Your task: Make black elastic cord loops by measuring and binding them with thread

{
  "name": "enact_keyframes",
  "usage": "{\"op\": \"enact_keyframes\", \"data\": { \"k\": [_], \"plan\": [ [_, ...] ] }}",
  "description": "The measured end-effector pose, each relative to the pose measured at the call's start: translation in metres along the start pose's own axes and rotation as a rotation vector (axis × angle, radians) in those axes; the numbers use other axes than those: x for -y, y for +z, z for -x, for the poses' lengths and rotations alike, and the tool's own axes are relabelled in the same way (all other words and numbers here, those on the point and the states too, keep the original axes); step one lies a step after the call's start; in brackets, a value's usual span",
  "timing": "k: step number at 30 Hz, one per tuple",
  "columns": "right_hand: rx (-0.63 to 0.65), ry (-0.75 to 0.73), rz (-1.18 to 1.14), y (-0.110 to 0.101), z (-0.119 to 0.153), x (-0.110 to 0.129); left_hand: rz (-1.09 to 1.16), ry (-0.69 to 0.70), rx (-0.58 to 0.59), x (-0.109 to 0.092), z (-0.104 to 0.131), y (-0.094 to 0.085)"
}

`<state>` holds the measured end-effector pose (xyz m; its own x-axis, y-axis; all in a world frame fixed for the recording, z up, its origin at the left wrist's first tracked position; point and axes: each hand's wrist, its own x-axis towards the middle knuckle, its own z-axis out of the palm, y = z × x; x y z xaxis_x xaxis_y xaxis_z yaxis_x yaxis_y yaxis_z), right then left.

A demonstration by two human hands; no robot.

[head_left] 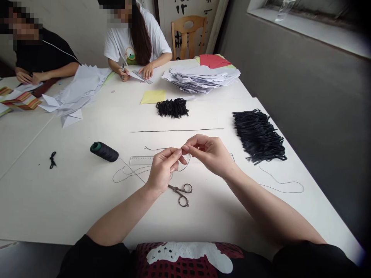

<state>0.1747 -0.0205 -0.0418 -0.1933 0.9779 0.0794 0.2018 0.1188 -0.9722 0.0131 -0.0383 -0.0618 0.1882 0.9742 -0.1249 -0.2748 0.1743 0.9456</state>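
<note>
My left hand [164,166] and my right hand [209,151] meet above the table, fingertips pinched together on a thin dark cord [155,149]. One end of it sticks out to the left, and a loop hangs below my fingers. Behind my hands lies a clear ruler [141,160], partly covered. Scissors [180,190] rest just below my left hand, their blades hidden under it. A spool of black thread [104,151] lies on its side to the left, its loose thread trailing toward my hands. Beyond them, a straight dark cord [176,130] stretches across the table.
Tied black cords lie in a small bundle [172,107] and a larger pile [259,136] at right. A small black knotted cord [52,160] sits far left. Paper stacks [203,79] stand at the back. Two people work across the table [72,208].
</note>
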Motion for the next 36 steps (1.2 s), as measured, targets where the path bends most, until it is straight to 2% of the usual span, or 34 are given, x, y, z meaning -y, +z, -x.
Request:
{"op": "enact_keyframes", "data": {
  "k": [4,9,12,14,19,24,27,32,36],
  "plan": [
    [0.023,0.014,-0.005,-0.001,0.000,0.001,-0.029,0.040,-0.006,-0.001,0.000,-0.001],
    [0.123,0.067,-0.107,-0.002,-0.001,0.001,-0.118,0.125,-0.026,0.000,0.000,-0.002],
    [0.110,0.073,-0.091,-0.001,-0.002,0.001,-0.191,0.166,-0.035,-0.002,0.001,-0.003],
    [0.077,0.065,-0.078,0.000,-0.001,0.000,-0.199,0.151,-0.028,-0.003,0.001,-0.003],
    [0.034,0.030,-0.124,0.001,-0.001,-0.001,-0.068,0.013,0.013,-0.003,0.001,-0.003],
    [-0.008,0.053,-0.109,0.003,0.000,0.000,-0.031,-0.010,0.001,-0.003,0.001,-0.002],
    [0.006,0.070,-0.199,0.006,0.001,0.000,-0.049,0.044,-0.037,-0.003,0.002,-0.002],
    [0.117,0.101,-0.388,0.012,0.004,-0.002,-0.155,0.225,-0.093,-0.004,0.004,-0.002],
    [0.080,0.081,-0.431,0.017,0.007,-0.004,-0.236,0.291,-0.107,-0.005,0.006,-0.003]
  ]
}}
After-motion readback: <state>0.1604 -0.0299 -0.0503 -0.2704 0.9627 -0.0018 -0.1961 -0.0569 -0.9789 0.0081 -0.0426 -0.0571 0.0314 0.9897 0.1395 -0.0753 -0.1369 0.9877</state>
